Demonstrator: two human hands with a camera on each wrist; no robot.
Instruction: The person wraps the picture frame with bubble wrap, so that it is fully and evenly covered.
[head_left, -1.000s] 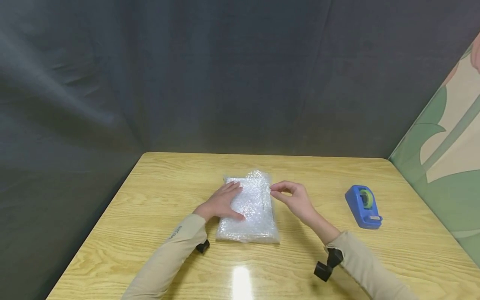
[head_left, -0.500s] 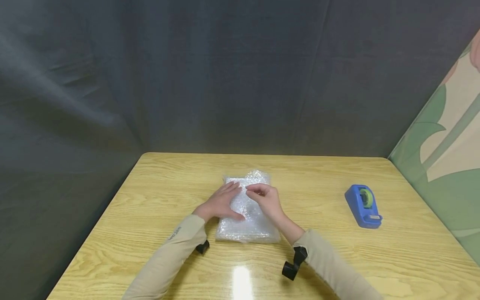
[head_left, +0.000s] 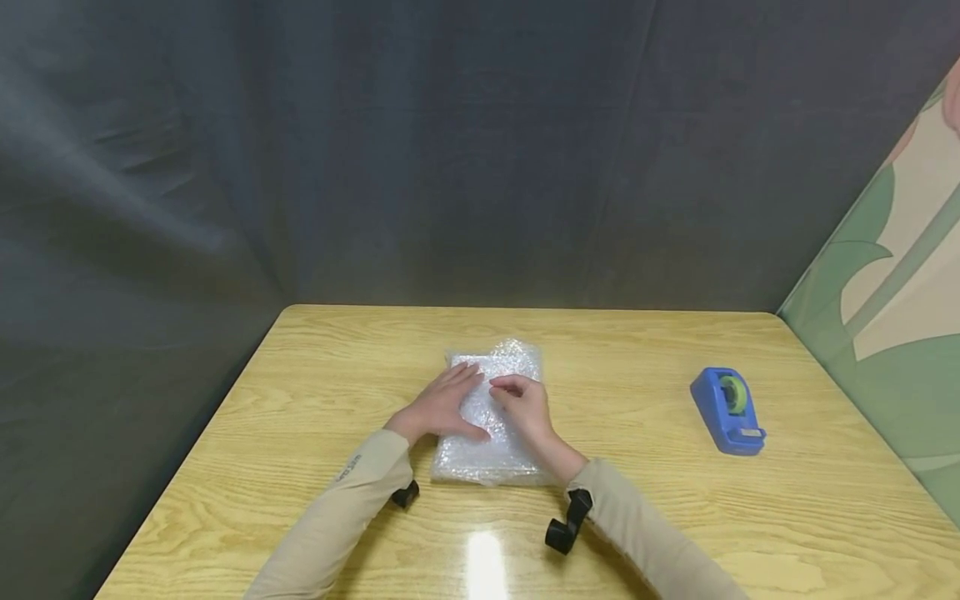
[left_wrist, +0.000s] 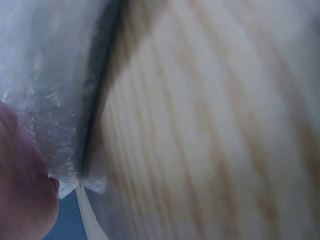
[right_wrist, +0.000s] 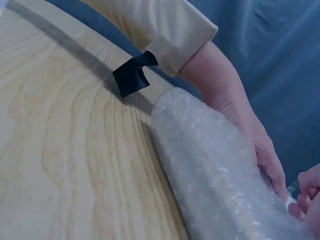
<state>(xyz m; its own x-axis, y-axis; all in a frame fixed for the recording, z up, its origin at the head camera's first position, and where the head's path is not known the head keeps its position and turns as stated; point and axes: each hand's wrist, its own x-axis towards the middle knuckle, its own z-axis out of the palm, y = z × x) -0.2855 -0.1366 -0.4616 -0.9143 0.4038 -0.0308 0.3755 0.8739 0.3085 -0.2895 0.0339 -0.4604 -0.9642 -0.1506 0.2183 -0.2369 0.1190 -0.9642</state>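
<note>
Bubble-wrapped parcel [head_left: 491, 412] — flat, seemingly rectangular

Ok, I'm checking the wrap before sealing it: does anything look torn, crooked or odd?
Nothing stands out. The bubble-wrapped package lies flat on the table, both hands resting on top; the tape dispenser sits upright, apart.

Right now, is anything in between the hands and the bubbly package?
No, nothing visible. The left hand lies flat on the bubble-wrapped package, and the right hand rests on top of it with curled fingers. The blue tape dispenser sits far off to the right on the table.
</note>
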